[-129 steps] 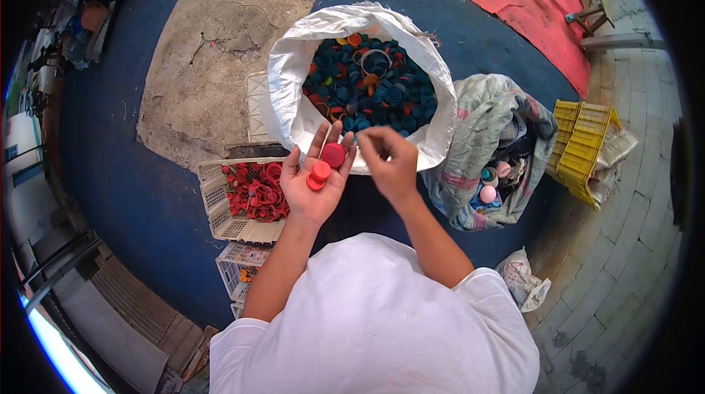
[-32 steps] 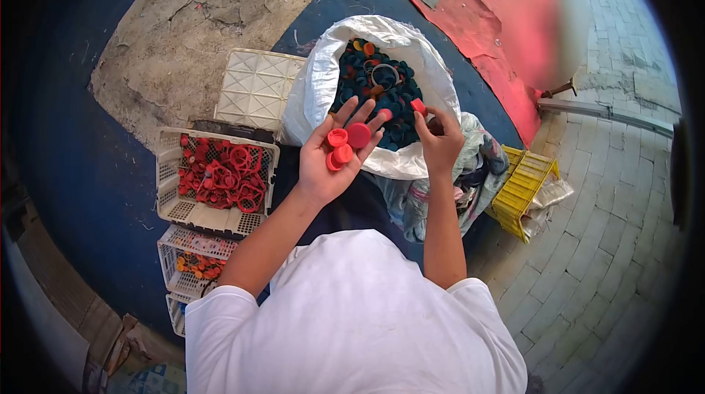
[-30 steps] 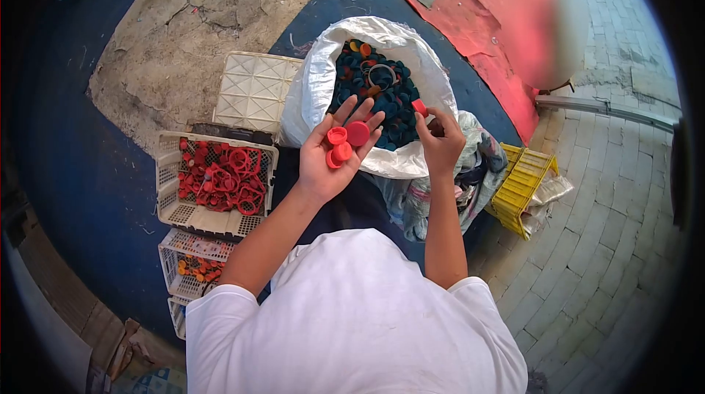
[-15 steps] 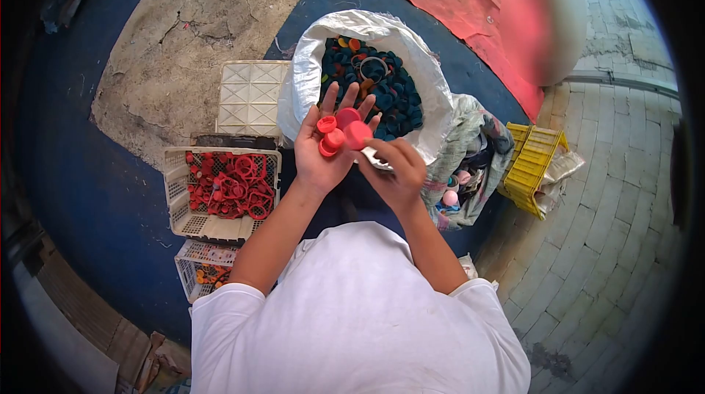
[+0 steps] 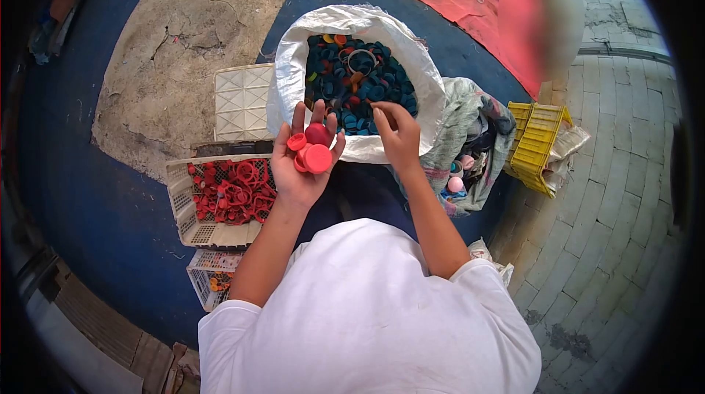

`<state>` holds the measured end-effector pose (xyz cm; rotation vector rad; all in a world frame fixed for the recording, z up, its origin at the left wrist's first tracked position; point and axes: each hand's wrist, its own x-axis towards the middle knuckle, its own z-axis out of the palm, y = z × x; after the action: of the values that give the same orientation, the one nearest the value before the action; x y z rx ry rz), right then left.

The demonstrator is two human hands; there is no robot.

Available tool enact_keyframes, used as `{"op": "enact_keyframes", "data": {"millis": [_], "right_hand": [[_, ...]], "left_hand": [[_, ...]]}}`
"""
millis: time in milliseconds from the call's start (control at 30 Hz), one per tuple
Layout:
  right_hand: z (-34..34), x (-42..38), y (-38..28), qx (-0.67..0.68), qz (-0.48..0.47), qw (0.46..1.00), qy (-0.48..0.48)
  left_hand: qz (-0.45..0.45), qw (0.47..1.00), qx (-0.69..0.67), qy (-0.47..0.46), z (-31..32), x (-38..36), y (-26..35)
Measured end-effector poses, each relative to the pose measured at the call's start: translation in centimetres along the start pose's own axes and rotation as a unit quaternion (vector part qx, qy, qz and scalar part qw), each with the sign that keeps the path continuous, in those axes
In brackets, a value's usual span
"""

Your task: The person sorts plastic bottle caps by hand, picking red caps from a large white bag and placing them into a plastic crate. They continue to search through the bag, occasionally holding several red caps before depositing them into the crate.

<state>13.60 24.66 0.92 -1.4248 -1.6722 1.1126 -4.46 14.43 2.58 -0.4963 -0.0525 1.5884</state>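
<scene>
As the left hand (image 5: 295, 187) holds red caps (image 5: 317, 159), fingers spread, the right hand (image 5: 402, 141), fingers bent, grip unclear, seems to pick by the sack (image 5: 432, 74); picking needs a small pinch.

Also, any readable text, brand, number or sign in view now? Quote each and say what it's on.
None readable.
Red caps on the left hand: no lettering I can make out.
Caps in the white sack: too small to read.
White sack, grey-green sack, yellow crate: no legible print.
</scene>
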Motion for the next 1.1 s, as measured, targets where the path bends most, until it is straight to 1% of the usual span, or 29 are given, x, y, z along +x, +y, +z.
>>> {"op": "enact_keyframes", "data": {"millis": [100, 200, 233, 333, 433, 533, 633, 733, 767, 867, 967, 1067, 1100], "right_hand": [[0.9, 3.5, 5.9, -0.16, 0.002, 0.984, -0.076], [3.3, 6.4, 10.4, -0.32, 0.034, 0.933, -0.16], [3.9, 6.9, 10.7, -0.354, 0.038, 0.919, -0.169], [5.3, 7.7, 11.0, -0.429, 0.053, 0.887, -0.16], [6.1, 7.8, 12.1, -0.436, 0.017, 0.888, -0.142], [5.9, 7.7, 11.7, -0.416, 0.042, 0.897, -0.142], [5.3, 7.2, 10.7, -0.376, 0.039, 0.922, -0.086], [3.9, 6.2, 9.5, -0.299, 0.019, 0.954, -0.019], [3.4, 5.7, 8.9, -0.256, 0.005, 0.967, 0.006], [2.0, 3.5, 4.7, -0.078, 0.001, 0.997, 0.004], [1.3, 0.7, -1.1, 0.132, 0.016, 0.991, 0.022], [0.9, -1.4, -4.3, 0.097, -0.098, 0.99, 0.016], [0.7, -1.8, -4.5, 0.065, -0.111, 0.991, -0.018]], "left_hand": [[0.003, 0.999, 0.04, 0.02, -0.6, -0.5, 0.3], [-0.012, 0.999, 0.038, 0.007, -0.9, -0.7, 0.3], [-0.009, 0.999, 0.04, 0.01, -0.8, -0.8, 0.3], [0.004, 0.999, 0.045, 0.018, -0.7, -1.5, 0.3], [0.017, 0.998, 0.048, 0.028, -0.9, -2.0, 0.3], [0.02, 0.998, 0.043, 0.034, -1.5, -2.1, 0.2], [0.026, 0.998, 0.043, 0.032, -1.4, -1.8, 0.0], [0.037, 0.998, 0.05, 0.018, -1.0, -1.2, -0.7], [0.038, 0.998, 0.047, 0.009, -1.1, -1.0, -0.8], [0.046, 0.999, 0.02, 0.002, -0.6, -0.4, -1.2], [0.057, 0.998, 0.024, -0.004, -0.1, 0.1, -1.7], [0.063, 0.998, 0.028, 0.002, 0.9, 0.2, -2.6], [0.07, 0.997, 0.042, -0.004, 1.0, 0.3, -2.9]]}}
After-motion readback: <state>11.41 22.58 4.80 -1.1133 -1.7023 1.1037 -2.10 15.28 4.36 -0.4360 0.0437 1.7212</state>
